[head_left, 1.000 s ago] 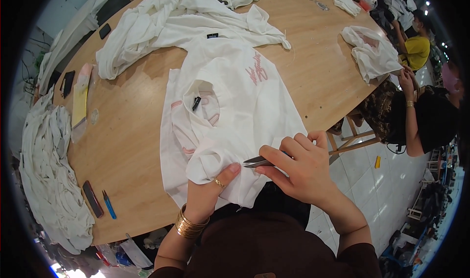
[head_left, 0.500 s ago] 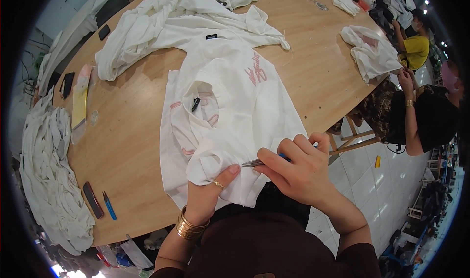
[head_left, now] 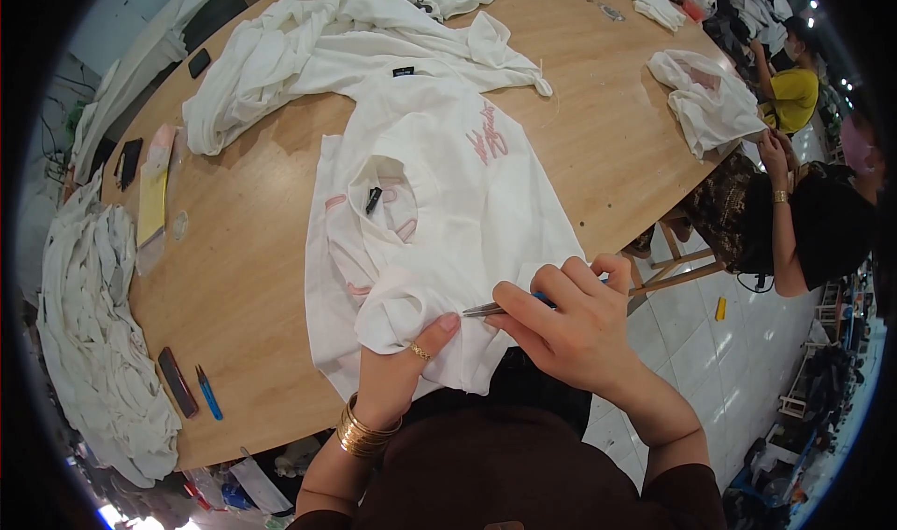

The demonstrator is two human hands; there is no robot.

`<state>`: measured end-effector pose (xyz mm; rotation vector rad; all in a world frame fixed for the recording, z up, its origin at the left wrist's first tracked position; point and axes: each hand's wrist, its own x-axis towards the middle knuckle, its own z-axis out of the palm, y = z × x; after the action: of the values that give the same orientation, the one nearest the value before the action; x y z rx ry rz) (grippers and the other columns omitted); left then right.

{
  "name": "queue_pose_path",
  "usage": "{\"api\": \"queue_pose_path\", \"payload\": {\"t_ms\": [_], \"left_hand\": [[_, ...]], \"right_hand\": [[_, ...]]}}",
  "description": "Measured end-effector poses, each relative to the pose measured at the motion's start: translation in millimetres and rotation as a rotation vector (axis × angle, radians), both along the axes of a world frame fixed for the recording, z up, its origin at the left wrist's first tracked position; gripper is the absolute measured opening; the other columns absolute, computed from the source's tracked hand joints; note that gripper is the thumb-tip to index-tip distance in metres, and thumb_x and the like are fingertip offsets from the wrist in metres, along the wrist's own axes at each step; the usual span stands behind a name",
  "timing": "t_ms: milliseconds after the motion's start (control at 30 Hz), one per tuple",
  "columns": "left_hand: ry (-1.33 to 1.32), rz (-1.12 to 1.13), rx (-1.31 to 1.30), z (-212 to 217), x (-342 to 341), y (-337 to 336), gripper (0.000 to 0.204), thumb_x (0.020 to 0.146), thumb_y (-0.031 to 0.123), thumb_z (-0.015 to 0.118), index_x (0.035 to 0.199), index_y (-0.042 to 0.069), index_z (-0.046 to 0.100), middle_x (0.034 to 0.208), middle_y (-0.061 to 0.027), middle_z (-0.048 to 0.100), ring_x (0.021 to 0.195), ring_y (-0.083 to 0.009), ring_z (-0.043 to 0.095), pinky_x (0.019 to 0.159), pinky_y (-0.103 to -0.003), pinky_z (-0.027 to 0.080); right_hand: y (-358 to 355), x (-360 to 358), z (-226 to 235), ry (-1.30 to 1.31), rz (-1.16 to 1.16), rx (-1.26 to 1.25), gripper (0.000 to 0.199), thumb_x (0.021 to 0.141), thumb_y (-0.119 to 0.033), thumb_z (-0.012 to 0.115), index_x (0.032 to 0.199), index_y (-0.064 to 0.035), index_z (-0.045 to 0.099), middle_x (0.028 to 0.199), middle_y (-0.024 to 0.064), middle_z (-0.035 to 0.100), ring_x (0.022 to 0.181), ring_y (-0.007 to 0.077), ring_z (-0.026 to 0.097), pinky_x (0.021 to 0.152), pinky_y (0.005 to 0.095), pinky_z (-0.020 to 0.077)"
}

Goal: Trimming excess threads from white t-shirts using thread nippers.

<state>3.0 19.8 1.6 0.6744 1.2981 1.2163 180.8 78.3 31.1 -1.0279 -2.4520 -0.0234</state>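
A white shirt [head_left: 505, 222] with pink lettering on its chest lies over the near edge of the table. My left hand [head_left: 402, 362] grips its fabric, thumb on top and the other fingers hidden under the cloth. In my right hand [head_left: 570, 320] are blue-handled thread snips [head_left: 481, 310], their grey metal tips pointing left at the fabric just beside my left thumb. Whether the tips touch the cloth is too fine to tell. The shirt's neck opening [head_left: 388, 198], with a black label inside, faces up.
White garments are heaped at the far side [head_left: 308, 54] and along the left edge [head_left: 93, 343] of the wooden table [head_left: 243, 250]. A dark red phone-like object [head_left: 177, 381] and another blue tool [head_left: 208, 395] lie near left. At right, a co-worker's hand [head_left: 774, 152] holds a white garment [head_left: 705, 105].
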Motion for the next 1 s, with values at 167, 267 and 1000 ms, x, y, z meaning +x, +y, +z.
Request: {"api": "queue_pose_path", "payload": {"t_ms": [167, 267, 1000], "left_hand": [[0.006, -0.007, 0.001, 1, 0, 0, 0.018, 0.076, 0.005, 0.065, 0.092, 0.003, 0.056, 0.086, 0.001, 0.056, 0.081, -0.0088, 0.051, 0.075, -0.024, 0.042], [0.003, -0.015, 0.007, -2, -1, -2, 0.018, 0.076, 0.004, 0.065, 0.092, 0.003, 0.056, 0.085, 0.0012, 0.055, 0.08, -0.0088, 0.05, 0.074, -0.023, 0.041], [-0.069, 0.002, 0.039, 5, 0, 0, 0.032, 0.073, 0.004, 0.07, 0.101, -0.001, 0.056, 0.092, -0.0038, 0.061, 0.083, -0.0121, 0.056, 0.074, -0.026, 0.046]], "right_hand": [[2, 0, -3, 0.048, 0.031, -0.059, 0.019, 0.07, -0.028, 0.068, 0.085, -0.0199, 0.058, 0.067, -0.0038, 0.041, 0.062, 0.0119, 0.042, 0.065, 0.032, 0.0255], [4, 0, -4, 0.079, 0.042, -0.145, 0.018, 0.072, -0.028, 0.067, 0.085, -0.0186, 0.059, 0.065, -0.0042, 0.043, 0.06, 0.012, 0.043, 0.064, 0.0316, 0.0259], [-11, 7, 8, 0.027, 0.037, -0.163, 0.018, 0.073, -0.029, 0.067, 0.08, -0.0162, 0.058, 0.062, -0.0032, 0.041, 0.058, 0.0135, 0.042, 0.064, 0.033, 0.0269]]}}
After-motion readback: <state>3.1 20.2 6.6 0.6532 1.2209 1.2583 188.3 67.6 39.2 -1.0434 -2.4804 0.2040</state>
